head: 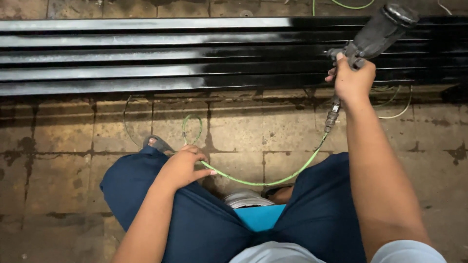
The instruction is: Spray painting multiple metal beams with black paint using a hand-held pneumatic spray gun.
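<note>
Stained floor tiles (58, 146) lie under glossy black metal bars (146, 53). Over the bars, the right hand (352, 80) grips a dark spray gun (373, 36); the left hand (183, 167), resting on the knee, pinches the green hose (263, 182).

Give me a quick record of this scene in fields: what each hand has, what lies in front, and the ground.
right hand: raised, gripping a dark spray gun aimed toward the bars
left hand: resting on the knee, holding a green hose
hose path: loops from the left hand across the floor up to the base of the spray gun
work in front: long black metal bars lying side by side, glossy and reflecting light
ground: stained, cracked paving tiles
clothing: dark blue trousers, a sandal on one foot
</note>
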